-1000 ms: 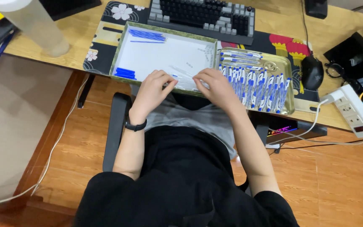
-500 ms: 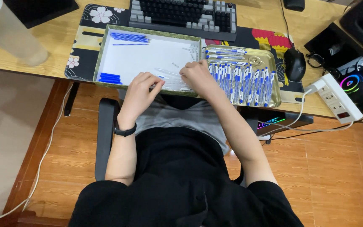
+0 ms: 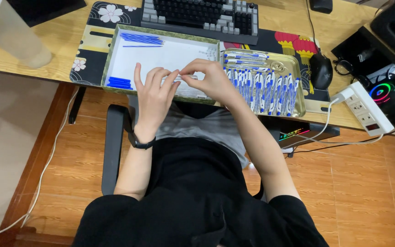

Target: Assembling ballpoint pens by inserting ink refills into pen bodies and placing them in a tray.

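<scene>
Left hand [image 3: 154,93] at 9 o'clock of the right hand [image 3: 211,80], both over the near edge of the white tray [image 3: 161,57]. Fingers of both pinch narrow on a thin clear pen barrel [image 3: 184,77] held level between them, above the tray's near right corner. Blue refills [image 3: 140,39] lie at the tray's 12 o'clock end, blue caps [image 3: 119,83] at its 8 o'clock corner. Gold tray [image 3: 300,98] of finished pens [image 3: 266,87] touches the white tray at 3 o'clock. Keyboard [image 3: 197,13] beyond, mouse [image 3: 321,71] further right.
</scene>
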